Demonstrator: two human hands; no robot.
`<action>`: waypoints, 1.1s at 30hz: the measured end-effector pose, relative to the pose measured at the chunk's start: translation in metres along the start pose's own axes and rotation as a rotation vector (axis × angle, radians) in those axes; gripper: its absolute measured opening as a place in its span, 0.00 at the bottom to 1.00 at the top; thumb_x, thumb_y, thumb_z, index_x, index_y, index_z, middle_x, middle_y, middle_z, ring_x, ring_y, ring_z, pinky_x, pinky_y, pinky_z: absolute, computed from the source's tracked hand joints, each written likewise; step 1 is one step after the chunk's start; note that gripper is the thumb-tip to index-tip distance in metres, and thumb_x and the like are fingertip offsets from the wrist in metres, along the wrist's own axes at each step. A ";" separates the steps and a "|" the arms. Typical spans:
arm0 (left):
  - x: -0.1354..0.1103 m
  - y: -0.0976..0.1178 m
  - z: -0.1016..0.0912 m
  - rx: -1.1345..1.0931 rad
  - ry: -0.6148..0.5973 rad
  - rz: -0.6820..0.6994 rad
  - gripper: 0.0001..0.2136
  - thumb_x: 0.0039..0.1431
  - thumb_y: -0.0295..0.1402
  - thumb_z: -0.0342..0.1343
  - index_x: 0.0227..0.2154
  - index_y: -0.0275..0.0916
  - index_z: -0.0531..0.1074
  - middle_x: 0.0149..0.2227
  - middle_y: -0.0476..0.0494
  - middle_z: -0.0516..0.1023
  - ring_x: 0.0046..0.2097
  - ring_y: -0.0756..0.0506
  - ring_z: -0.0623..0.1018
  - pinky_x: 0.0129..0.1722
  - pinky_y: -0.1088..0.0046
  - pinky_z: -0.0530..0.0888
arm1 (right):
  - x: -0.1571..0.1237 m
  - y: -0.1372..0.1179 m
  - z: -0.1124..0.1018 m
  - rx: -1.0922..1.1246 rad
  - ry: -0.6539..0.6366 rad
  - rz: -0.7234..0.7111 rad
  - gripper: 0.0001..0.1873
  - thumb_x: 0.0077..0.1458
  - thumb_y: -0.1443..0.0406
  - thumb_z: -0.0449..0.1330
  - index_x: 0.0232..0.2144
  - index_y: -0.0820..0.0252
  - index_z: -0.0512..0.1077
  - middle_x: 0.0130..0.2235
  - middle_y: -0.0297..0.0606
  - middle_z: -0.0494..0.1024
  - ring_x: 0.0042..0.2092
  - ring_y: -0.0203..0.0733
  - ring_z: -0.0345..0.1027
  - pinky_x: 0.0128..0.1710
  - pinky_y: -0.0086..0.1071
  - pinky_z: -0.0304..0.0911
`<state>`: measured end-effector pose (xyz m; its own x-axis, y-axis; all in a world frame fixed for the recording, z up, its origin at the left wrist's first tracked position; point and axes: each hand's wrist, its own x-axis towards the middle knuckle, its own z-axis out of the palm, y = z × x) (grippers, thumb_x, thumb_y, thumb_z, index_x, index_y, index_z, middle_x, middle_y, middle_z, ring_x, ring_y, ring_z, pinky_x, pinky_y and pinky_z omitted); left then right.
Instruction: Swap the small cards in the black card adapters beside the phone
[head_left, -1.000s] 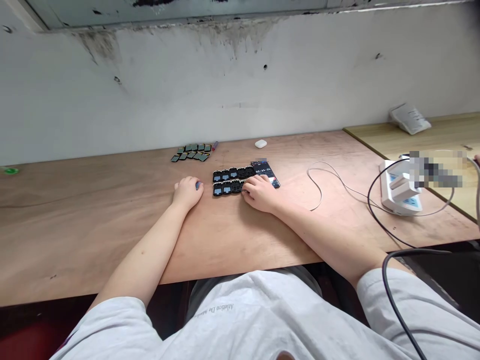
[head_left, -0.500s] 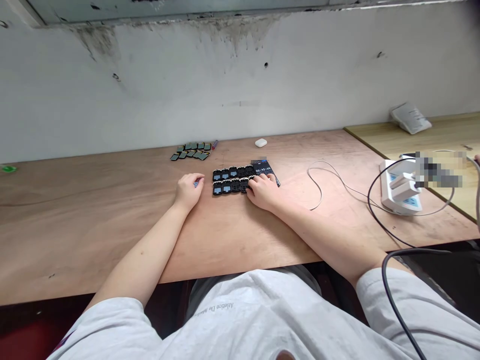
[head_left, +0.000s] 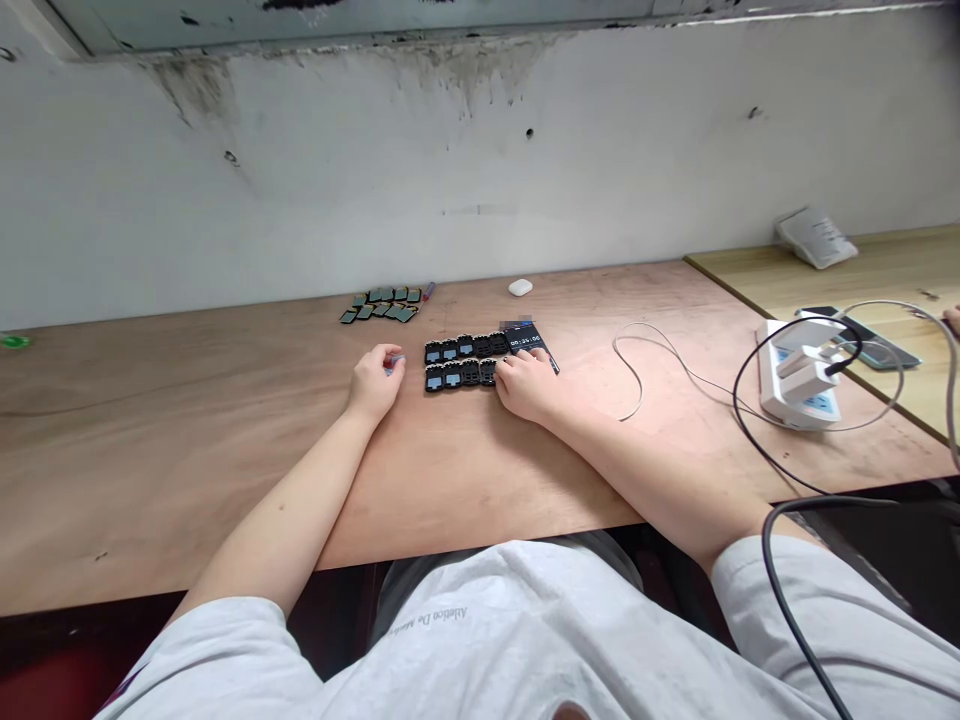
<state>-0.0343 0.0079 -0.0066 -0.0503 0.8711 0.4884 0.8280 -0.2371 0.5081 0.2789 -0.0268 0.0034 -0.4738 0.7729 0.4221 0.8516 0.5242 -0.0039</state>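
Note:
Two rows of small black plastic parts [head_left: 469, 373] lie side by side on the table; several at the left carry light-blue pads [head_left: 452, 380], while those further right show bare black. My left hand [head_left: 377, 380] rests just left of the rows, its fingers closed around a small light-blue piece [head_left: 391, 371], mostly hidden. At the right end of the front row, my right hand [head_left: 523, 382] has its fingers curled onto a black part that it largely covers. Beyond that hand lies a phone [head_left: 525, 340] with a running timer, its lower part hidden by the fingers.
Several green-grey boards [head_left: 382, 303] lie near the wall, beside a thin purple tool [head_left: 428, 292]. A white earphone case [head_left: 520, 287] sits further right. A power strip [head_left: 799, 385] with cables stands at the right, near another phone [head_left: 874, 345]. Part of another person's hand [head_left: 952, 318] shows at the right edge.
The view shifts slightly. My left fingers part a little around the light-blue piece; my right hand stays at the end of the front row.

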 end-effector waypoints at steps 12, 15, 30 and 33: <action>0.001 -0.003 0.000 0.017 -0.011 0.031 0.16 0.65 0.40 0.51 0.45 0.39 0.80 0.42 0.39 0.83 0.44 0.40 0.80 0.49 0.62 0.76 | 0.000 -0.008 -0.008 -0.025 -0.083 -0.012 0.20 0.70 0.61 0.51 0.31 0.63 0.76 0.30 0.48 0.81 0.33 0.48 0.73 0.40 0.40 0.53; 0.002 -0.006 0.002 -0.002 -0.006 0.046 0.17 0.65 0.40 0.51 0.47 0.38 0.80 0.43 0.39 0.82 0.44 0.41 0.80 0.49 0.63 0.76 | -0.001 -0.008 -0.007 0.014 -0.115 -0.120 0.19 0.69 0.61 0.52 0.30 0.62 0.76 0.29 0.46 0.80 0.31 0.46 0.71 0.39 0.39 0.53; 0.000 -0.003 0.000 -0.031 0.032 -0.041 0.19 0.64 0.39 0.54 0.55 0.39 0.73 0.40 0.42 0.81 0.39 0.43 0.80 0.46 0.64 0.77 | 0.000 0.001 0.007 0.258 -0.022 -0.393 0.15 0.68 0.65 0.53 0.33 0.60 0.77 0.33 0.42 0.78 0.37 0.44 0.67 0.42 0.37 0.58; 0.000 -0.006 0.002 -0.058 0.033 -0.062 0.18 0.64 0.40 0.56 0.53 0.39 0.72 0.40 0.42 0.81 0.39 0.43 0.80 0.45 0.65 0.77 | 0.000 0.001 0.007 0.299 -0.021 -0.427 0.13 0.68 0.65 0.54 0.35 0.60 0.77 0.34 0.43 0.78 0.38 0.45 0.68 0.43 0.37 0.60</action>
<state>-0.0386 0.0106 -0.0108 -0.1198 0.8704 0.4775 0.7888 -0.2086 0.5782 0.2781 -0.0241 -0.0035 -0.7719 0.4733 0.4245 0.4816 0.8712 -0.0956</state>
